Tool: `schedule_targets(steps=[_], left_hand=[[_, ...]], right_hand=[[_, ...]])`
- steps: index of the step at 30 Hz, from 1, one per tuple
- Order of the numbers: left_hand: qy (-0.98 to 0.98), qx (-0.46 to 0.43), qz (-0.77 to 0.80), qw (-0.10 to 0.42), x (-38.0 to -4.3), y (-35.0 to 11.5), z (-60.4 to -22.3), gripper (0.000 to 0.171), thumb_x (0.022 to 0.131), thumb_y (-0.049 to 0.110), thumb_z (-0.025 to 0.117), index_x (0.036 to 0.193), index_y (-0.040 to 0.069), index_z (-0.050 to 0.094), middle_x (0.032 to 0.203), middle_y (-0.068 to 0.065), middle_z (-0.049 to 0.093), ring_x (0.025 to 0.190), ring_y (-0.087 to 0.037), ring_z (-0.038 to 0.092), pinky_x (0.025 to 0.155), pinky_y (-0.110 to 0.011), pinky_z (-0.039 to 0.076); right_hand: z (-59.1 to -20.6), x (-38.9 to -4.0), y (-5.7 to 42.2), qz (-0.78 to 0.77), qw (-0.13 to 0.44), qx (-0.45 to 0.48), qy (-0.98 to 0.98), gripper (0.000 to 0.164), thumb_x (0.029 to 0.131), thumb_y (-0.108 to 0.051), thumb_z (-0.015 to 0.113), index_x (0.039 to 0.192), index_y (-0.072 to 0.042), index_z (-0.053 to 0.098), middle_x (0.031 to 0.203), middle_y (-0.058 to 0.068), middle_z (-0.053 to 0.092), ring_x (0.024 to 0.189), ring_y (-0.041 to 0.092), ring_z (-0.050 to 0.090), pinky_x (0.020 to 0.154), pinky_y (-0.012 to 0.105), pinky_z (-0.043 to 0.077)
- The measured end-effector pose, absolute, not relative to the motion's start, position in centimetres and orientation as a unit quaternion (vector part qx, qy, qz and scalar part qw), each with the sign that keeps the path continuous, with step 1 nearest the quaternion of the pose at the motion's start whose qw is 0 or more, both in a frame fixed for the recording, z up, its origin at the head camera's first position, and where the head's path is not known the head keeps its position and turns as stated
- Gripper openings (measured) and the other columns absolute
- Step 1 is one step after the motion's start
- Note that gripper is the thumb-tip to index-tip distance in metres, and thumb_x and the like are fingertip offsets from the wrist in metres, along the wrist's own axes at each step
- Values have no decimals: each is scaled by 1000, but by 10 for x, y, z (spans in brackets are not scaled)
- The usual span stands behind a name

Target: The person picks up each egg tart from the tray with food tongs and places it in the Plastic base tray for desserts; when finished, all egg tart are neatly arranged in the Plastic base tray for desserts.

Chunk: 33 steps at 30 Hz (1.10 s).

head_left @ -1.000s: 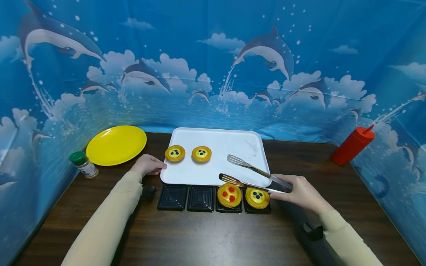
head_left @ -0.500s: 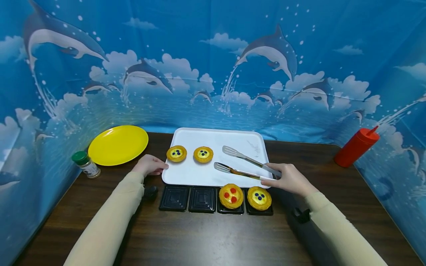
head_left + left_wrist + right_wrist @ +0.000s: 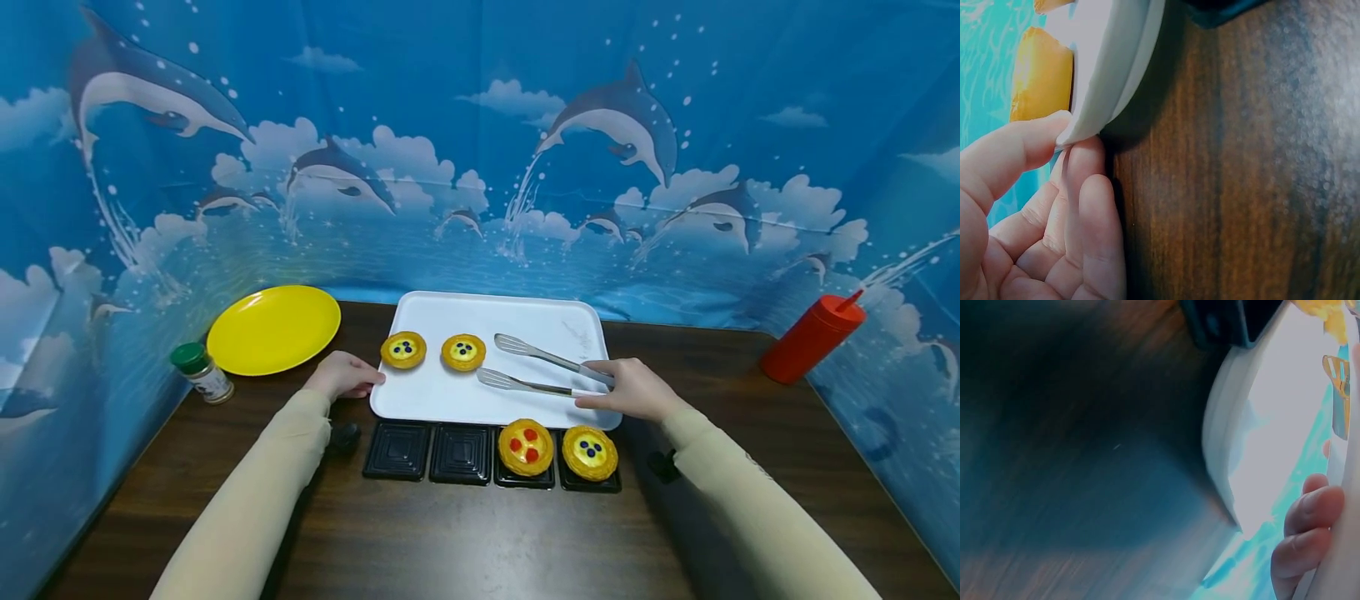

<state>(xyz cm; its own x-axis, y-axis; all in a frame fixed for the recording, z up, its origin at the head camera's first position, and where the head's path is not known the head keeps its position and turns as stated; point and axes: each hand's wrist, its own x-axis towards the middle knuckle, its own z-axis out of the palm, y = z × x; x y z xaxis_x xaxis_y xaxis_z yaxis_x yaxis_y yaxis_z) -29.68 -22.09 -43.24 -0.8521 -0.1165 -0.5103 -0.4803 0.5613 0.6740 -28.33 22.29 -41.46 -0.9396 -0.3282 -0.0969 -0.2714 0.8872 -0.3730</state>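
No word or number can be read; the label of the green-capped jar shows too small for this.

Yellow plate at 9 o'clock in the head view, green-capped shaker just off its 8 o'clock edge, red squeeze bottle at 3 o'clock, blue dolphin-printed backdrop across 12 o'clock, dark wood-grained table at 6 o'clock

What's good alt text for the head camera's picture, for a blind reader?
A person's right hand holds open tongs over a white tray bearing two tarts; the left hand grips its edge. Nearer are four black dishes, two bearing tarts; left, a yellow plate and shaker; right, a red bottle.
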Motion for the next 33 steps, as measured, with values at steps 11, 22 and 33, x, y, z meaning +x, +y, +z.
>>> schedule_targets(steps=[11, 22, 33], left_hand=[[859, -179, 433, 208, -298, -218, -435, 38, 75, 31, 68, 101, 4, 62, 88, -7, 63, 70, -15, 58, 65, -20, 51], [861, -181, 430, 203, -294, -221, -431, 38, 76, 30, 67, 103, 4, 62, 88, -7, 63, 70, -15, 58, 65, -20, 51], [863, -181, 427, 201, -293, -219, -431, 39, 76, 32, 67, 103, 4, 62, 88, -7, 63, 70, -15, 58, 66, -20, 51]], right_hand=[[-415, -296, 206, -174, 92, -148, 969, 76, 61, -61, 66, 123, -19, 52, 105, 4, 63, 87, 15, 54, 81, 39, 49], [-410, -307, 193, -166, 113, -142, 969, 78, 61, -62, 65, 125, -20, 50, 123, 6, 54, 92, 18, 54, 75, 36, 50], [-411, -313, 184, -180, 131, -126, 967, 80, 60, -62, 66, 126, -21, 48, 123, 5, 54, 84, 18, 54, 63, 29, 49]])
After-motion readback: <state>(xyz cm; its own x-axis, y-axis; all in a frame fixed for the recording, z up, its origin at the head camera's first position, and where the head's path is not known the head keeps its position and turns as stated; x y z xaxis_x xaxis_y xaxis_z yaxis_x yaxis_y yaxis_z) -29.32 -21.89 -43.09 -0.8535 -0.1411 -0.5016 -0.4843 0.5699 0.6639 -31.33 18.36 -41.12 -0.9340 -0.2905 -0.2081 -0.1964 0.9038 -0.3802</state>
